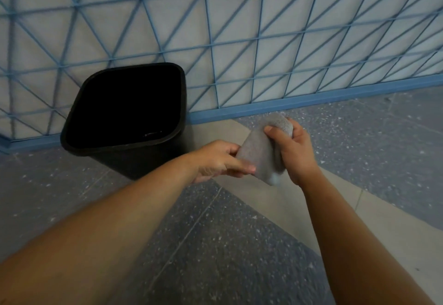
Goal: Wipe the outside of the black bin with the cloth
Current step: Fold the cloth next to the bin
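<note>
A black plastic bin (119,158) stands upright on the floor against the blue grid fence, its open mouth facing up and its inside dark. To the right of the bin, above the floor, both hands hold a folded grey cloth (260,153). My right hand (297,153) grips the cloth's upper part, thumb across the front. Fingers of my left hand (220,161) pinch the cloth's lower left edge. Neither the cloth nor the hands touch the bin.
A blue metal grid fence (239,48) with a pale sheet behind it runs along the back, its base rail (311,98) on the floor. The floor (215,244) is dark speckled tile with a light grey strip (347,204) crossing diagonally.
</note>
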A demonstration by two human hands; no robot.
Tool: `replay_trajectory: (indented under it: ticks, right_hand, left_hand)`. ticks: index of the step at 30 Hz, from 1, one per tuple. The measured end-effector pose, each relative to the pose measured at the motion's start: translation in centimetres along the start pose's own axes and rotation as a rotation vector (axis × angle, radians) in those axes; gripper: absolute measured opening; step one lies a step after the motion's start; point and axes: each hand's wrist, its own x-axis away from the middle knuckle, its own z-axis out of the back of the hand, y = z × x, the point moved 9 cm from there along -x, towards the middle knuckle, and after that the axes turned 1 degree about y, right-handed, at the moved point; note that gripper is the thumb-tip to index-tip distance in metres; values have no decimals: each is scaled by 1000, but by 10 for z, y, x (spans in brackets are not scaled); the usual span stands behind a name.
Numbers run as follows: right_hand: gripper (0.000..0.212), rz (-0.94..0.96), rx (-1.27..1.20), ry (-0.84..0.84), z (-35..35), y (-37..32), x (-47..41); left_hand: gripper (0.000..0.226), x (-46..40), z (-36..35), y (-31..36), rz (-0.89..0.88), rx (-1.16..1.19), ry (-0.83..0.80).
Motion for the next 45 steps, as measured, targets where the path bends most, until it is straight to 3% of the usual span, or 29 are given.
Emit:
replay_trajectory:
  ticks: [2,6,9,11,15,18,21,28,32,36,38,42,45]
  right_hand:
    - [7,-32,-9,33,6,12,-10]
    - [22,-114,73,127,17,44,-33]
    - [25,-136,231,79,9,65,-52]
    - [21,-66,367,50,1,69,-63]
    - [22,116,510,151,-1,62,-87]
    - [17,79,583,173,-3,79,-107]
    - [27,-67,650,58,-9,111,-118]
    - [31,-5,751,-60,-14,118,-122]
    - [40,-18,865,-180,-20,115,-123]
    - [89,-200,871,-408,-21,125,-116]
    - [102,-235,908,-463,-19,123,-115]
    - [106,-269,971,-487,-23,116,-119]
    - [96,-271,991,-487,-25,116,-120]
  left_hand:
    - [14,-13,9,-12,-22,32,141]
    - [16,-36,38,-35,-65,406,550]
    - [25,-41,58,-32,-124,57,898]
    - [23,-49,62,-21,-187,-185,988]
    - [31,-80,82,-17,-220,-188,1058]
    - [42,-107,97,-35,-51,-135,1049]
    - [56,-122,96,-58,110,-122,954]
    - [43,-118,79,-54,6,-408,872]
    - [53,-118,74,-54,14,-549,780]
    - [66,-125,72,-52,119,-656,614]
    - [74,-127,71,-50,172,-700,551]
    - [82,-125,71,-45,189,-798,516]
    - [81,-120,71,-48,200,-805,497]
